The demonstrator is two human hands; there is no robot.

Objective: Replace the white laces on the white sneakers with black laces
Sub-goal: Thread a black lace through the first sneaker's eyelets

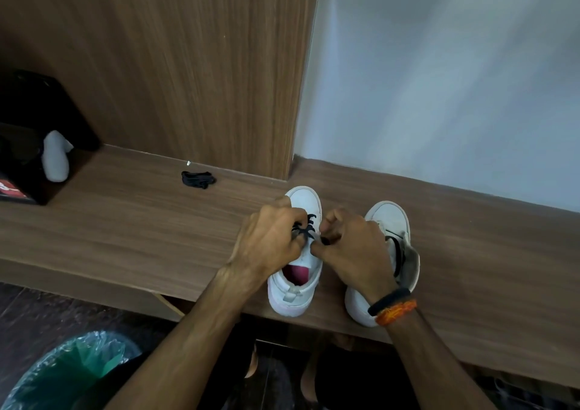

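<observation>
Two white sneakers stand side by side at the front edge of the wooden bench (pixel 125 221), toes toward the wall. Over the left sneaker (pixel 296 284) both hands work: the left hand (pixel 270 240) curls its fingers round the black lace (pixel 309 224) threaded across the eyelets, and the right hand (pixel 351 252) pinches a lace end between thumb and fingertips, though the tip itself is nearly hidden. The hands cover most of the lacing, so how far it runs cannot be told. The right sneaker (pixel 389 221) is partly behind the right wrist, its dark lace loose. A bundled black lace (pixel 197 179) lies near the bench's back edge. A black box (pixel 28 146) sits cut off at the left end, and a lined bin (pixel 69 375) stands cropped below.
</observation>
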